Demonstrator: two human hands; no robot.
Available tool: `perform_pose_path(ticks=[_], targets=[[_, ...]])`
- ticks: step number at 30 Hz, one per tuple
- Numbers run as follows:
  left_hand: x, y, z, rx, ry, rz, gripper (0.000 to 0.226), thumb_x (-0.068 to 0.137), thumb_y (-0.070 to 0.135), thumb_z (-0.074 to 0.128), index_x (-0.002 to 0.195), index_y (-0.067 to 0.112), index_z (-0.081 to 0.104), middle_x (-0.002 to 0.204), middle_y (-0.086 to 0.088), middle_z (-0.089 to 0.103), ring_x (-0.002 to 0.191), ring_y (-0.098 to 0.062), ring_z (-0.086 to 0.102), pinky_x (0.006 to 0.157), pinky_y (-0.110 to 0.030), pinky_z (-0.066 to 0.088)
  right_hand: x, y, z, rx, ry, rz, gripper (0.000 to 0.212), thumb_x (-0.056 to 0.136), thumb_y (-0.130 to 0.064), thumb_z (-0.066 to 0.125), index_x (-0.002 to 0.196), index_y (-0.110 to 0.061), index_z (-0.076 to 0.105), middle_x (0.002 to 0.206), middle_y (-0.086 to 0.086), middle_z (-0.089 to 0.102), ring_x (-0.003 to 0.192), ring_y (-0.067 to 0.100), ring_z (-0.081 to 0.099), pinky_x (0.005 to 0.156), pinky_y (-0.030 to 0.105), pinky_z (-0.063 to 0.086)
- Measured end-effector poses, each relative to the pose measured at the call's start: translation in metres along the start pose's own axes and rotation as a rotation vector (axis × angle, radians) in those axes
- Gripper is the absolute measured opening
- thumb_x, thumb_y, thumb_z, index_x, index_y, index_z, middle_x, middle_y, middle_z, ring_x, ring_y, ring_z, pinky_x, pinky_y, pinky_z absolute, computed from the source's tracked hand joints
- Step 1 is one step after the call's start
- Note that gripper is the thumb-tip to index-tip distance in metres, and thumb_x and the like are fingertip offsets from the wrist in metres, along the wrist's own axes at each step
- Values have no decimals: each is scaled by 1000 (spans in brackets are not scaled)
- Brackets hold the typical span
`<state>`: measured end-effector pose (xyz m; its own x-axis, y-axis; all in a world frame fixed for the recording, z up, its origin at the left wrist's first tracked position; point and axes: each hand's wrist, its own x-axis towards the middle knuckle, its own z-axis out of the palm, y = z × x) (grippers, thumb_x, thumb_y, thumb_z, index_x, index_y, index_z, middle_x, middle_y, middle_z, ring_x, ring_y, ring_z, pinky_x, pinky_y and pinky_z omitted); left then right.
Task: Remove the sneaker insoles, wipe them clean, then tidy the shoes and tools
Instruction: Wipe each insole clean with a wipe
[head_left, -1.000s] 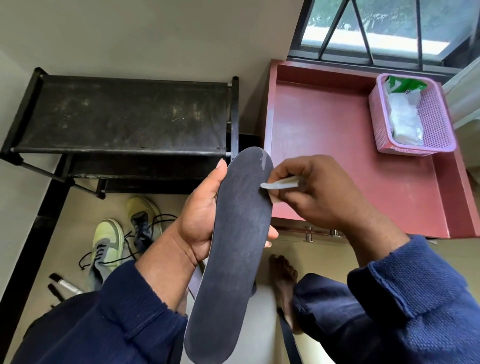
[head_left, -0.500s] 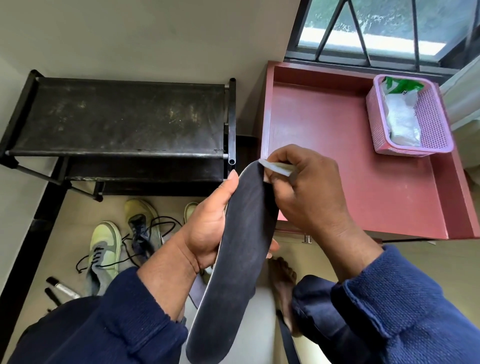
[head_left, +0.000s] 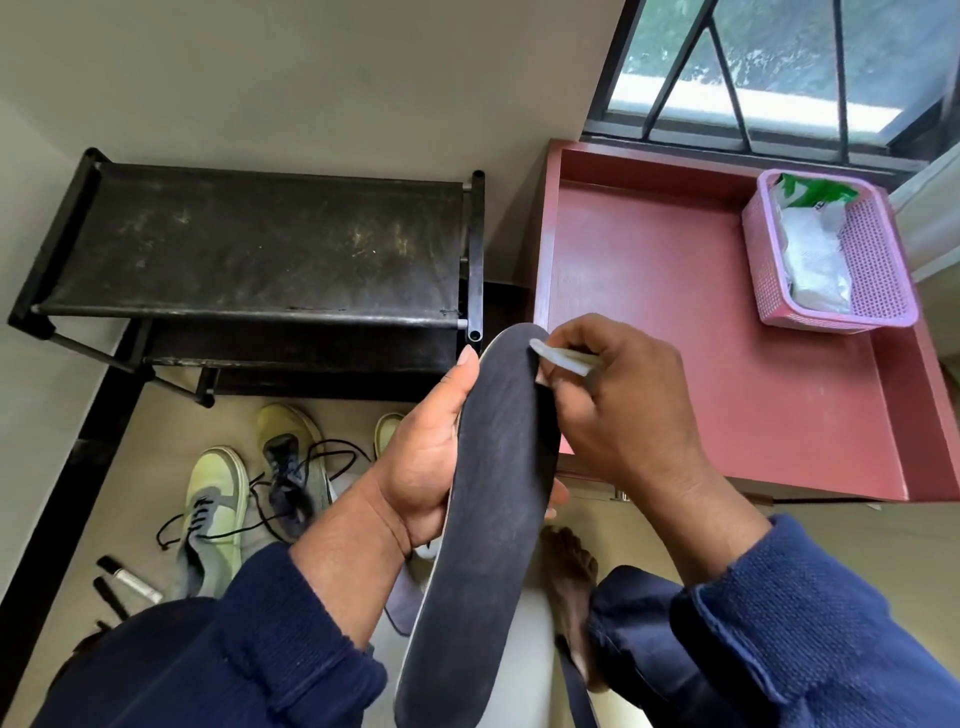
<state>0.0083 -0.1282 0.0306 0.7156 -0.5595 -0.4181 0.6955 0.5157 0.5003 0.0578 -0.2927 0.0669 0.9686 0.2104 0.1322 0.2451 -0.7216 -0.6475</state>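
Insole (head_left: 493, 493) fills the near middle of the view, dark and long, held up on a slant with its toe end high. The left hand (head_left: 426, 457) grips it round the middle, thumb along the left edge and fingertips showing past the right edge. The right hand (head_left: 618, 410) pinches a folded pale wipe (head_left: 563, 358) between thumb and curled fingers, its tip touching the insole near the toe.

This looks like the wiping step, at the toe. To do it well, I would brace the insole firmly from behind so it does not flex away, press the wipe flat rather than on its corner, and draw it in long strokes from toe down to heel, turning to a clean face as it soils.

Below, on the beige floor (head_left: 104, 493), lie pale green sneakers (head_left: 215, 499) with loose dark laces, and beside them a small tube (head_left: 132, 577) and a dark pen-like tool. A bare foot (head_left: 569, 571) rests lower right. Farther off stands a black shoe rack (head_left: 249, 249) against the wall; right of it a red table (head_left: 675, 338) bears a pink basket (head_left: 878, 260) holding plastic packets, beneath a barred window (head_left: 753, 67)
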Motion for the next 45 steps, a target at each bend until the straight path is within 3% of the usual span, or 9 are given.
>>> perform_pose_path(ticks=[7, 11, 16, 22, 25, 28, 35, 39, 45], targets=[[1, -1, -2, 53, 6, -23, 86, 95, 73, 36, 140, 3, 57, 122, -30, 59, 89, -44, 67, 82, -52, 57, 4, 4, -2, 18, 61, 55, 10, 89, -14, 71, 93, -22, 75, 82, -13, 70, 75, 3, 63, 67, 17, 47], [5, -7, -2, 49, 40, -20, 82, 93, 73, 41, 136, 7, 63, 114, -27, 67, 88, -44, 69, 91, -57, 52, -2, -3, 3, 11, 69, 26, 12, 87, -13, 69, 93, -21, 75, 83, -11, 71, 75, 5, 63, 69, 23, 52], [8, -13, -9, -6, 124, 47, 81, 97, 72, 36, 144, 9, 57, 141, -27, 59, 134, -40, 55, 119, -54, 37, -16, -20, 18, 41, -66, -142, 7, 89, -17, 67, 91, -22, 72, 85, -10, 69, 76, 8, 62, 70, 28, 51], [7, -12, -6, 62, 55, -7, 95, 89, 83, 27, 139, 10, 61, 126, -30, 63, 90, -45, 69, 88, -55, 55, 4, 8, 1, 54, 34, 75, 12, 88, -16, 72, 89, -27, 76, 80, -15, 71, 72, 3, 64, 66, 19, 49], [6, -10, -10, 109, 39, 6, 93, 89, 83, 25, 140, 13, 61, 144, -31, 54, 94, -45, 69, 90, -58, 54, 11, 21, -8, 19, 101, 132, 12, 86, -13, 73, 86, -25, 75, 79, -15, 71, 73, 6, 64, 68, 16, 48], [7, -10, -12, 91, 69, 21, 95, 89, 84, 30, 141, 11, 60, 136, -32, 58, 95, -48, 68, 92, -60, 52, 6, 12, -9, -4, 120, 36, 12, 84, -12, 72, 87, -23, 75, 82, -12, 72, 74, 7, 62, 67, 17, 45], [10, -9, -14, 40, 249, 120, 92, 85, 83, 44, 137, 10, 64, 138, -26, 62, 130, -40, 59, 115, -57, 42, -12, -6, 10, -28, -230, -255, 31, 73, -10, 68, 99, -25, 77, 90, -11, 70, 78, 6, 59, 71, 17, 42], [6, -5, -8, 91, 302, 99, 96, 78, 87, 46, 133, 11, 67, 125, -29, 67, 114, -53, 62, 102, -62, 49, -1, 3, -1, -23, -63, -146, 22, 79, -14, 69, 95, -25, 79, 86, -12, 71, 76, 8, 63, 70, 7, 40], [5, -6, 0, 171, 331, 16, 108, 63, 95, 60, 124, 7, 70, 108, -30, 70, 94, -46, 67, 81, -50, 58, 4, 11, 2, -43, 30, 107, 19, 90, -15, 72, 103, -26, 80, 90, -16, 75, 78, 0, 65, 73, 3, 40]])
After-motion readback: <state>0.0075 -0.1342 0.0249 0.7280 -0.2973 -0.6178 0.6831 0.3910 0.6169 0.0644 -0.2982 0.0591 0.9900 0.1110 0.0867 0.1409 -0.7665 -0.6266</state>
